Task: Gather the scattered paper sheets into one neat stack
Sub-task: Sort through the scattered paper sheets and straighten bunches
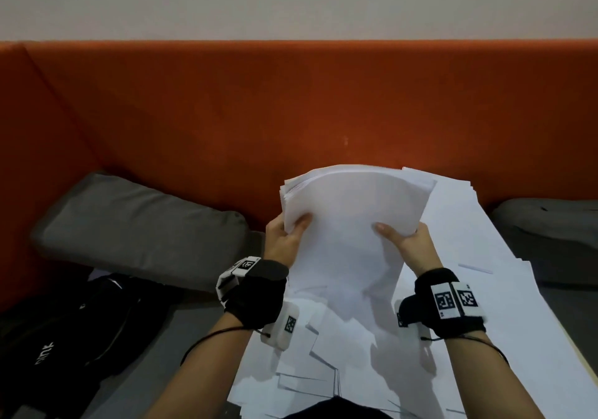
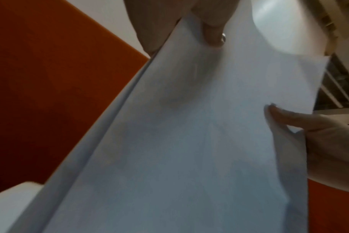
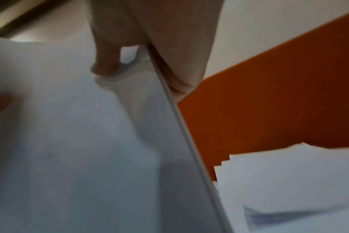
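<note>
left hand (image 1: 284,234) and right hand (image 1: 409,240) each pinch a side edge of the paper stack (image 1: 349,224), held upright above loose sheets (image 1: 485,289) scattered on the table; orange sofa back (image 1: 226,111) behind

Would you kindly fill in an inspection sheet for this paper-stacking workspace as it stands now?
Surface: table almost wholly covered by paper.
Job's things: held stack raised upright, top bowed; loose sheets overlap untidily beneath.
Clutter: nothing seen on the table.
Hands: left hand and right hand grip the stack's side edges, thumbs in front.
Cables: thin black cable from the left wrist unit; another at the right.
Surroundings: orange sofa back, grey cushion, black bag.
</note>
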The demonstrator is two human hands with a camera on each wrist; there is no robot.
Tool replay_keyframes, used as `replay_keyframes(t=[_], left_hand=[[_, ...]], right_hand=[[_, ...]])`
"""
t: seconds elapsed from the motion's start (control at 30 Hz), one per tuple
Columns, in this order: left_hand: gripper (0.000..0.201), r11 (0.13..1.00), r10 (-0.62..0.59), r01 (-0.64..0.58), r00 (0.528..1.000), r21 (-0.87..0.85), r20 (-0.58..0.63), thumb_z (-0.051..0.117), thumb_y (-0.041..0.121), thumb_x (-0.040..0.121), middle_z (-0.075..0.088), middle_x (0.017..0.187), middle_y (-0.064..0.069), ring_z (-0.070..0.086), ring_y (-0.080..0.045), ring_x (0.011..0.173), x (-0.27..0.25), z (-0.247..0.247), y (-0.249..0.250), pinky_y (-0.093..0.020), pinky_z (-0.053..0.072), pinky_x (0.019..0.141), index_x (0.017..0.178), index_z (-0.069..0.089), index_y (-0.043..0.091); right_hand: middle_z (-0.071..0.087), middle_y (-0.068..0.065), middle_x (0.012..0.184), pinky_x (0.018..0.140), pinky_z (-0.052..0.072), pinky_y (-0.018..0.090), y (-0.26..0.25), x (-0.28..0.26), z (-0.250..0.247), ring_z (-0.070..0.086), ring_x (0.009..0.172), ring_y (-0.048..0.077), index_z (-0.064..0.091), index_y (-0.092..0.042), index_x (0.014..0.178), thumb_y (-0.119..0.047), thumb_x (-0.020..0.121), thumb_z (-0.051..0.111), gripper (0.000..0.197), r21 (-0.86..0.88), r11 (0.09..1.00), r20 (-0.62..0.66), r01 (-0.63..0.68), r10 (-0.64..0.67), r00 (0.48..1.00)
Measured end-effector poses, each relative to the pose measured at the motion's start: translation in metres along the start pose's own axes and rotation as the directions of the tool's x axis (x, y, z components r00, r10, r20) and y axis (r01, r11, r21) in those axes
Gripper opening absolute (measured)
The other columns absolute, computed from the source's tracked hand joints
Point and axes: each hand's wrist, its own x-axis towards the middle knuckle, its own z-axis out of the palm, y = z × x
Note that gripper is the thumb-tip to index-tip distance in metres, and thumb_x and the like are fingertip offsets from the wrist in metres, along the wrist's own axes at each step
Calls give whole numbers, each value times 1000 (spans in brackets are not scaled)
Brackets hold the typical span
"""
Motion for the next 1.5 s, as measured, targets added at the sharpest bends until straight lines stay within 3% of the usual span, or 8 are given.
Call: replay_keyframes(t=[0.1,0.23,0.37,0.57,0.87,1.23,1.37,1.5], left_hand=[[20,999,46,-46,999,-6,-23,61,4,86,64,59,16,55,10,56,2,3,16,-15,46,61,71,62,17],[10,992,77,-80,996,-102,-37,58,4,88,65,74,9,60,10,60,6,8,35,-10,50,60,94,63,10],[23,982,-150,135,982,132,113,64,18,87,68,98,-10,66,-12,86,10,2,4,-28,52,81,105,64,4],[37,657,-449,222,883,720,138,60,6,87,59,124,-17,56,-29,116,14,-51,-67,-29,42,95,123,56,1],[44,357,-561,261,828,897,-18,57,25,90,49,134,-15,46,-30,124,-8,-57,-107,-31,36,102,128,50,4],[31,487,-533,300,846,820,7,55,13,89,59,123,-14,53,-28,116,-9,-33,-107,-30,42,96,118,56,1],[11,528,-575,295,814,796,81,57,16,88,59,93,-13,55,-31,93,-15,-25,-112,-34,45,82,82,57,7],[26,585,-524,258,844,769,117,58,12,88,60,115,-22,57,-35,106,-17,-19,-116,-39,47,93,107,61,-7]], right_hand=[[63,-1,78,51,47,5,-12,0,5,61,68,10,61,-6,92,-11,82,68,13,-2,997,-94,78,-78,993],[63,-4,82,55,49,7,-22,3,4,63,59,-8,60,-7,101,-12,80,71,25,83,986,-86,143,-136,987],[65,16,106,68,51,24,9,5,13,62,81,19,60,-2,109,-10,85,65,27,-78,995,11,-63,64,998],[60,24,113,82,42,33,34,22,-13,56,100,29,55,9,117,-15,90,59,37,-149,981,-218,-123,89,972],[59,18,83,58,38,30,94,13,-17,52,70,25,56,8,111,-14,92,55,30,-390,804,-128,-448,435,891],[58,23,123,89,43,36,120,10,-19,54,113,37,51,6,125,-21,92,55,42,-672,589,-109,-449,521,847],[58,23,122,88,42,35,122,8,-22,54,113,37,51,5,124,-21,92,55,41,-668,580,-115,-467,540,834],[60,23,119,79,38,30,123,8,-23,56,107,35,53,5,121,-21,91,55,40,-656,588,-102,-474,552,827]])
